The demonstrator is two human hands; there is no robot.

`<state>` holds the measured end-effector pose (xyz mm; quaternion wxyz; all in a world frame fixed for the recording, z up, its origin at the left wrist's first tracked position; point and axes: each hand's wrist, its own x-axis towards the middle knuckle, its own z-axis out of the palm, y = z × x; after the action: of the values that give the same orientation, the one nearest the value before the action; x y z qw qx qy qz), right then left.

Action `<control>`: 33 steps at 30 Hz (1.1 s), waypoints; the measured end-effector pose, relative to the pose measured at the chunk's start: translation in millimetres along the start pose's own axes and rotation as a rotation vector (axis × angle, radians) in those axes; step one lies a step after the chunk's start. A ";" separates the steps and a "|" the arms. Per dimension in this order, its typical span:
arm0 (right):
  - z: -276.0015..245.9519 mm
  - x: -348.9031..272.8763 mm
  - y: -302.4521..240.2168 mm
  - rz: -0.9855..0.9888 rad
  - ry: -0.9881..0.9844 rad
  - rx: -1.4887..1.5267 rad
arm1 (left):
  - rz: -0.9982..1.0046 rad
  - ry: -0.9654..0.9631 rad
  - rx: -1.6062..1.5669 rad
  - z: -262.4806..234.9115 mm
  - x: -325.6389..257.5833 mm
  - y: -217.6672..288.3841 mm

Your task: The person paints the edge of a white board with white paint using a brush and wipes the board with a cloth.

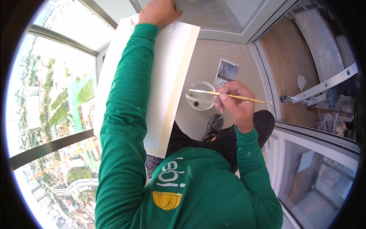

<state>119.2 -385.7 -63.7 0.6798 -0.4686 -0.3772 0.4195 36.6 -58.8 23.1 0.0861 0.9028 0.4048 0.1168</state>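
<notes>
While pinched between thumb and fingers of the right hand [237, 104], brush [225, 94] held level, white bristles pointing left, just right of the board [171, 72] and above the round clear tub [201, 95] on the tiled floor [213, 53]. Left hand [158, 11] up high, fingers curled over the board's top edge, arm in green sleeve [126, 114] stretched along it. Near the tub, a printed leaflet [227, 71]. Down by the right knee, a dark shoe [214, 126]. Off right, a ladder [324, 87] beyond the glass.

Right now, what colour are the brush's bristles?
White, on the paintbrush in the right hand; head view.
</notes>
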 end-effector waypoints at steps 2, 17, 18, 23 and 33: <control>8.7 0.0 2.0 -0.013 -0.025 -0.062 | -0.020 0.008 0.014 3.8 3.1 -4.9; 23.1 12.7 13.0 -0.130 -0.067 -0.326 | -0.009 0.020 0.040 3.2 -0.3 -9.0; 23.1 14.0 13.2 -0.137 -0.052 -0.327 | -0.009 0.020 0.044 2.0 -0.4 -7.8; 23.7 19.0 16.3 -0.203 0.010 -0.296 | -0.010 0.009 0.033 -0.4 -0.8 -7.8; 20.0 17.1 15.1 -0.207 -0.088 -0.409 | 0.005 0.036 0.056 -0.7 -1.9 -10.2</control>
<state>104.0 -360.4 -70.5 0.5929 -0.5366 -0.5299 0.2824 28.0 -53.4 21.0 0.0529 0.9036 0.4073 0.1219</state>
